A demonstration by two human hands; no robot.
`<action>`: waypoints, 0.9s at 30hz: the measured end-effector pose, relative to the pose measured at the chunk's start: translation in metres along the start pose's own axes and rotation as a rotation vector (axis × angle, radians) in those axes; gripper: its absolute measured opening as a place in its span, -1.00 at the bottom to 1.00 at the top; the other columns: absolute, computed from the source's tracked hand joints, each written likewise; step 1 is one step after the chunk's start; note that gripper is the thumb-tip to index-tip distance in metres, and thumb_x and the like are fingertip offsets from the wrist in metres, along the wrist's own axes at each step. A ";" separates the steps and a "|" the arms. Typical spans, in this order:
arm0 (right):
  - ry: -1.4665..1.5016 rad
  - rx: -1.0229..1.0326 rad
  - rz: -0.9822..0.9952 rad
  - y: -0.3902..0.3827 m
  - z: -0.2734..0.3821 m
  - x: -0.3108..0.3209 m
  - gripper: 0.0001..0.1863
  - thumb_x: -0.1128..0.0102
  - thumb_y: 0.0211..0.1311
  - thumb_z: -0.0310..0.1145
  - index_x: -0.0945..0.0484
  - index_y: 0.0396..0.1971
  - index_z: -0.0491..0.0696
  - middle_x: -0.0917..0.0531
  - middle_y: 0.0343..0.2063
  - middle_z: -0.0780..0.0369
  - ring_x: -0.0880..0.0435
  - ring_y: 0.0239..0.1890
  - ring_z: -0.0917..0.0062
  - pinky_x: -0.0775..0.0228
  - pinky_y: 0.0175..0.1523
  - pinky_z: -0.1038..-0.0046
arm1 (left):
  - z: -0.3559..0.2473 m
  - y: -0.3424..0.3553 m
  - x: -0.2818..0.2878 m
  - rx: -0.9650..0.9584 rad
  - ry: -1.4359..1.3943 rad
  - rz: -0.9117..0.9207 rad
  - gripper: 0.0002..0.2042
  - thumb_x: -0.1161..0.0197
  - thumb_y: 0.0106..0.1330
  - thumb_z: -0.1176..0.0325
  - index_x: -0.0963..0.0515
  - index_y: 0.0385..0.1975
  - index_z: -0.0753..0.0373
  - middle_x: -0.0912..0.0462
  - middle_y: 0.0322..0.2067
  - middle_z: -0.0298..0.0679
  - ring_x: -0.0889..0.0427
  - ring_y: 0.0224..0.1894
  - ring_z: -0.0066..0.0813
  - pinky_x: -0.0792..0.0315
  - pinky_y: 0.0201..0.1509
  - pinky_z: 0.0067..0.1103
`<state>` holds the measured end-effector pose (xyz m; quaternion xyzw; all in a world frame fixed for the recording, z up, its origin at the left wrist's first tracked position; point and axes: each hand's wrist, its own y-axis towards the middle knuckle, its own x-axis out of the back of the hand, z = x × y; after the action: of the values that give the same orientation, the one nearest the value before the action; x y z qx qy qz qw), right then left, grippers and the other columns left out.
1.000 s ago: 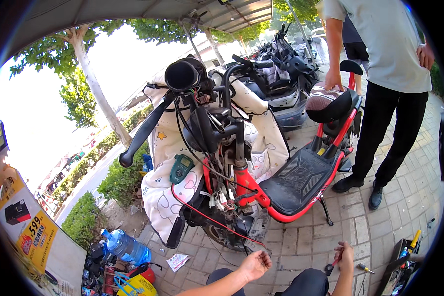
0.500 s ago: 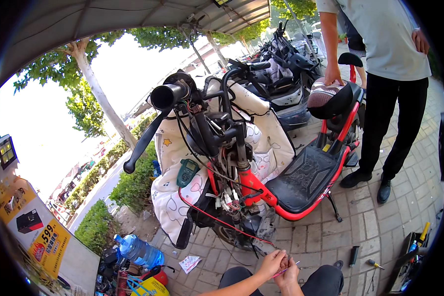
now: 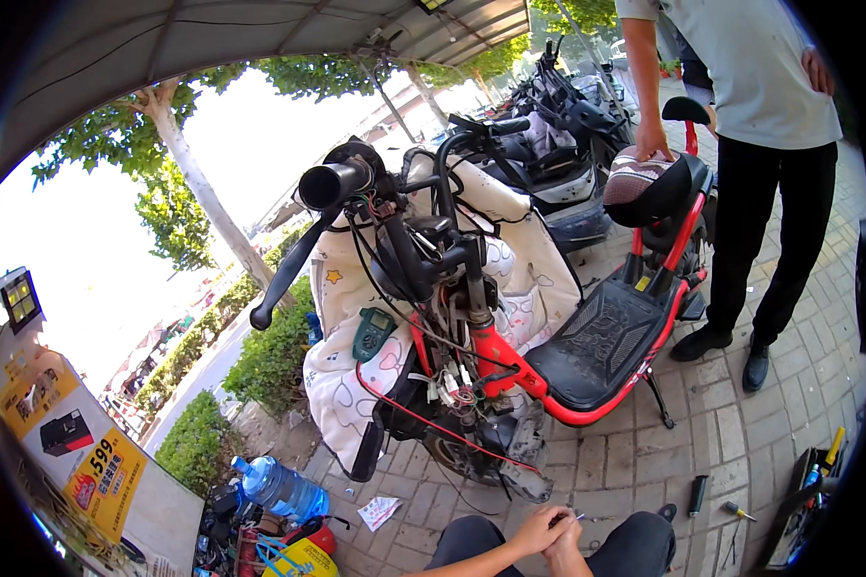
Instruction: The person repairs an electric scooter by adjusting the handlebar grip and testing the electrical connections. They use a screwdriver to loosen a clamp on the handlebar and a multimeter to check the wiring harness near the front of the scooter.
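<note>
My left hand and my right hand are closed together between my knees, low in front of the scooter. A small thin tip pokes out by the fingers; the rest of what they hold is hidden. Ahead stands a red and black electric scooter, its front opened up with loose wires and white connectors hanging out. A green handheld meter rests on the cream patterned leg cover. From it a red lead runs down toward the front wheel, ending above my hands.
A person stands at right, one hand on the scooter's seat. A black-handled tool, a screwdriver and a toolbox lie on the paving at right. At left are a large water bottle, a paper and a sign board.
My hands have drawn closer together and slightly lower. The thin reddish rod seen between them before is now mostly covered by the fingers. The view has shifted slightly.
</note>
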<state>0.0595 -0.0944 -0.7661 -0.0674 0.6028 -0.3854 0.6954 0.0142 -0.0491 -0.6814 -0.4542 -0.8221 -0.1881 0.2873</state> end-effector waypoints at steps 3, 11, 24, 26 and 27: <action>0.000 -0.036 -0.012 0.004 0.001 0.002 -0.63 0.15 0.41 -0.06 -0.47 -0.17 -0.06 -0.52 -0.21 0.16 -0.51 -0.14 0.31 -0.45 -0.04 0.25 | -0.001 -0.005 0.002 0.025 -0.081 0.010 -0.64 -0.12 0.36 0.11 -0.52 -0.08 0.29 -0.59 -0.19 -0.06 -0.57 -0.13 -0.15 -0.42 -0.02 -0.39; 0.000 -0.145 -0.036 0.010 0.005 0.001 -0.64 0.19 0.42 -0.03 -0.43 -0.29 -0.02 -0.47 -0.38 0.22 -0.45 -0.33 0.39 -0.36 -0.22 0.31 | 0.004 -0.015 0.000 -0.067 -0.033 0.024 -0.54 -0.11 0.37 0.11 -0.43 0.12 0.32 -0.48 0.11 0.02 -0.44 0.19 -0.11 -0.28 0.25 -0.37; 0.004 -0.276 -0.054 0.019 0.003 0.001 -0.58 0.26 0.45 0.01 -0.37 -0.49 0.04 -0.38 -0.66 0.32 -0.34 -0.64 0.52 -0.23 -0.51 0.40 | -0.023 -0.008 0.042 0.032 -0.272 0.119 -0.52 -0.12 0.39 0.16 -0.39 0.17 0.37 -0.31 0.27 0.01 -0.35 0.29 -0.17 -0.25 0.29 -0.39; 0.010 -0.305 -0.064 0.016 0.000 0.001 -0.56 0.28 0.46 0.02 -0.36 -0.53 0.05 -0.37 -0.71 0.34 -0.32 -0.68 0.54 -0.20 -0.56 0.41 | -0.067 -0.005 0.087 0.083 -0.315 -0.008 -0.58 -0.09 0.43 0.32 -0.34 0.22 0.35 -0.37 0.21 -0.12 -0.37 0.26 -0.40 -0.26 0.30 -0.51; -0.002 -0.318 -0.076 0.012 0.000 -0.003 -0.56 0.25 0.44 0.04 -0.31 -0.55 0.07 -0.29 -0.73 0.35 -0.23 -0.71 0.56 -0.10 -0.58 0.44 | -0.087 -0.002 0.113 0.119 -0.471 -0.094 -0.61 -0.09 0.43 0.34 -0.35 0.20 0.36 -0.43 0.16 -0.17 -0.41 0.21 -0.46 -0.29 0.28 -0.51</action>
<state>0.0653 -0.0843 -0.7708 -0.1999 0.6527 -0.3109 0.6614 -0.0094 -0.0272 -0.5424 -0.4291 -0.8961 -0.0414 0.1052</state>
